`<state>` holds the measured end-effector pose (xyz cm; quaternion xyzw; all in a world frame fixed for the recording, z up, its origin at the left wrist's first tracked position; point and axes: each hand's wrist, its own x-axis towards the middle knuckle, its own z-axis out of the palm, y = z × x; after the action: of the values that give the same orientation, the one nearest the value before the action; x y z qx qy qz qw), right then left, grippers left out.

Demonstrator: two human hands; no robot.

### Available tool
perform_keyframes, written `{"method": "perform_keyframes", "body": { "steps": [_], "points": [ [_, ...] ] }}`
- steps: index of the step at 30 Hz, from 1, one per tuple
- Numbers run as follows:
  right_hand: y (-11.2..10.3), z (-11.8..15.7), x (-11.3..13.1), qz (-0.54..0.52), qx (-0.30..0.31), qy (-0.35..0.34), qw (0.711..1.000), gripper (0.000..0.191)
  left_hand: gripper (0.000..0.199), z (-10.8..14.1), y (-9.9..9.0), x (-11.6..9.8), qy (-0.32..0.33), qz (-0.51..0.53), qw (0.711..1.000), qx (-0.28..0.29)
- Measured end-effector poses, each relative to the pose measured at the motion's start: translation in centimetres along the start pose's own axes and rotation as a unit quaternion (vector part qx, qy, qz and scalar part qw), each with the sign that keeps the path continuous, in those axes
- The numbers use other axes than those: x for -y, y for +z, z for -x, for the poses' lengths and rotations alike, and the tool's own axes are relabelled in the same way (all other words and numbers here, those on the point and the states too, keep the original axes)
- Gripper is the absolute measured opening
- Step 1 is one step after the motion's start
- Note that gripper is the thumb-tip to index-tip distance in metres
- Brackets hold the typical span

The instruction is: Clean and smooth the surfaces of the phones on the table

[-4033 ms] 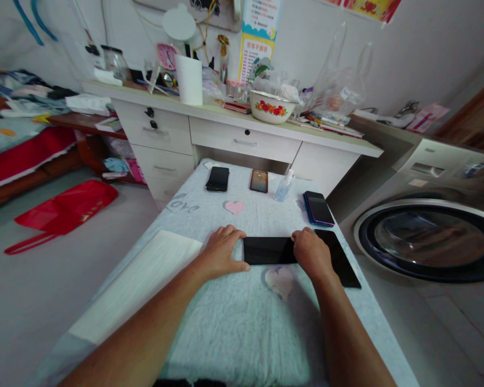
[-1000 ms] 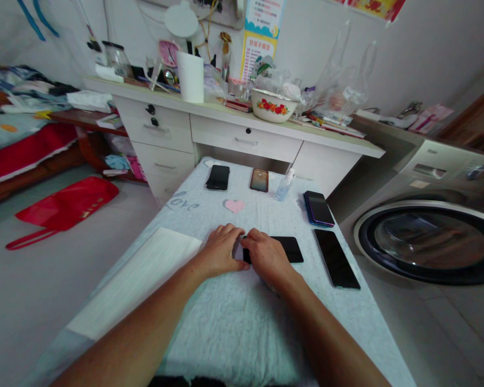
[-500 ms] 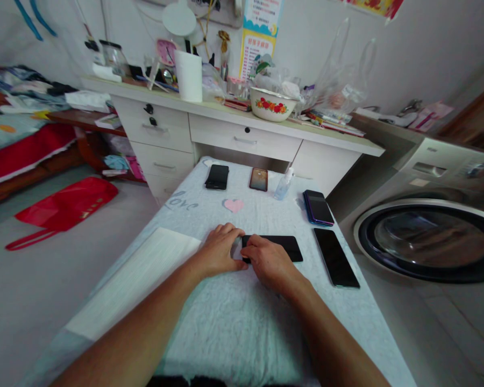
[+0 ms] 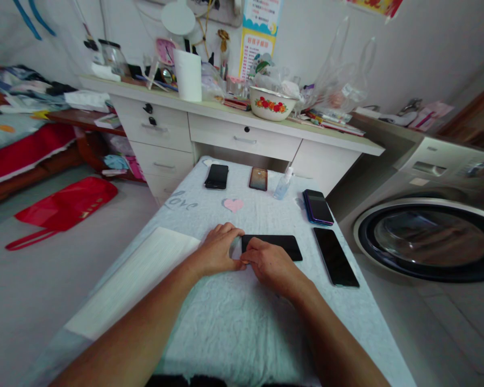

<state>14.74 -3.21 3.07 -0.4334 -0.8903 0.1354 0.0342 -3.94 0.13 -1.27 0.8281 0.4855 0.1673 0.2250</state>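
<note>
A black smartphone [image 4: 284, 246] lies crosswise on the cloth-covered table, screen up. At its left end my left hand [image 4: 220, 250] steadies it, the fingers by the far corner and the thumb by the near one. My right hand [image 4: 266, 260] reaches over the phone's left part, its fingers pinched together at the near left corner. Whatever sits between those fingertips is too small or hidden to make out. A second black smartphone [image 4: 336, 258] lies to the right, and beyond it are stacked phones [image 4: 318, 207].
A white sheet [image 4: 137, 279] lies along the table's left side. Farther back are a dark phone [image 4: 216, 177], a brown phone or case [image 4: 258, 178] and a clear spray bottle [image 4: 283, 185]. A white desk [image 4: 246, 141] stands behind; a washing machine [image 4: 427, 226] is at the right.
My right fingertips have slid slightly toward me, from the phone's left edge to its near left corner. The left hand and the phone stay nearly still.
</note>
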Motion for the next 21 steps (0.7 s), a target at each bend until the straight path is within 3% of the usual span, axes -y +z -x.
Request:
{"method": "perform_keyframes", "body": {
  "steps": [13,21],
  "points": [
    [0.21,0.51,-0.38,-0.043,0.004,-0.026,0.999,0.026,0.078,0.04,-0.38,-0.24,0.009,-0.001,1.0,0.017],
    [0.3,0.24,-0.33,-0.031,-0.009,-0.004,0.999,0.026,0.076,0.09,0.13,0.19,0.012,0.001,1.0,0.004]
  ]
}}
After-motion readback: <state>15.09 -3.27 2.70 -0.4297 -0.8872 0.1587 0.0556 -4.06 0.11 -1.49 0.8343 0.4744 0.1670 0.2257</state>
